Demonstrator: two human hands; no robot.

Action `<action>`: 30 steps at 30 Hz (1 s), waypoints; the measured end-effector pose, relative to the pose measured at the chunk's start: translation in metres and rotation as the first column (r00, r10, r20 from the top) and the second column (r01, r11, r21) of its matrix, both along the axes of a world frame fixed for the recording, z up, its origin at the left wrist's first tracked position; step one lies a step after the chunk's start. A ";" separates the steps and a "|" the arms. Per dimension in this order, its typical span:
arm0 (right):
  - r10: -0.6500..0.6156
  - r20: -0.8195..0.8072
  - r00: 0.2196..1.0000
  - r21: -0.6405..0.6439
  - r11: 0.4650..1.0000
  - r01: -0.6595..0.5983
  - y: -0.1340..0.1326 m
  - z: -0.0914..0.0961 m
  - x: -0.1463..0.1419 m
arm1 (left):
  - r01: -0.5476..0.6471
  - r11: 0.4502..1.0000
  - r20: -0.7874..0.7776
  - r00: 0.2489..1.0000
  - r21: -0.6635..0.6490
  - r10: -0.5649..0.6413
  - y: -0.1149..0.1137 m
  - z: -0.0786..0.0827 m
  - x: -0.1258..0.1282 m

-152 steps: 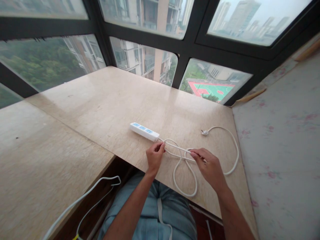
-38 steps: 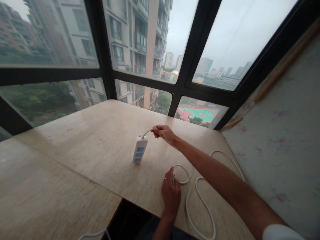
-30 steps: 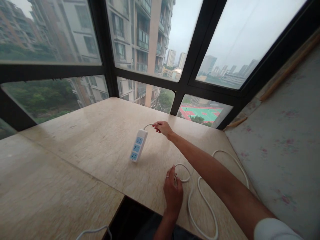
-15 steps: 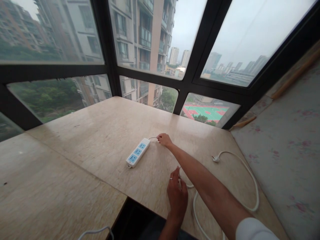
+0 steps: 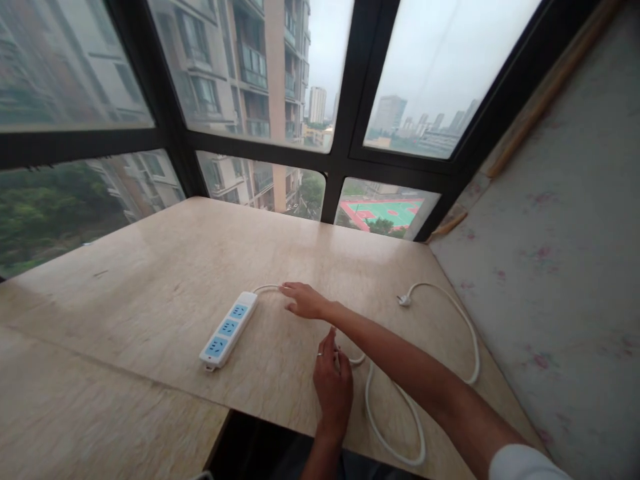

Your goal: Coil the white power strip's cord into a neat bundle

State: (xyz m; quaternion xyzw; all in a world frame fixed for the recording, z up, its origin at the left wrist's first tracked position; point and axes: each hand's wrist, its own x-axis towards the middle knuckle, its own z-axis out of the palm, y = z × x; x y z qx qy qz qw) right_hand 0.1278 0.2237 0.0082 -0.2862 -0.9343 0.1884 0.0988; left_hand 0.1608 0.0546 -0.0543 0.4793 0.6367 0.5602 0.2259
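A white power strip (image 5: pixel 229 330) with three blue socket panels lies on the marble-patterned surface. From its far end a white cord (image 5: pixel 265 288) runs to my right hand (image 5: pixel 304 300), whose fingers are stretched out over the cord with the thumb apart. Nearer to me, my left hand (image 5: pixel 334 383), wearing a ring, has its fingers curled around another part of the cord; the grip is partly hidden. Beyond my right forearm, the cord loops on the surface and ends in a white plug (image 5: pixel 404 301).
The marble-patterned surface (image 5: pixel 150 267) has a dark gap (image 5: pixel 265 443) at its near edge. Dark-framed windows (image 5: pixel 340 133) stand behind it. A flower-patterned wall (image 5: pixel 540 280) borders the right side, close to the cord's plug end.
The view has shifted, so the surface and strip appear further left and nearer. My right hand's fingers have loosened from a pinch on the cord and straightened. My left hand stays at the cord.
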 end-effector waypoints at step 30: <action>-0.590 -0.414 0.693 -0.019 0.767 0.642 -0.160 -0.082 0.318 | 0.094 0.990 -0.079 0.992 -0.106 -0.102 -0.003 0.000 -0.008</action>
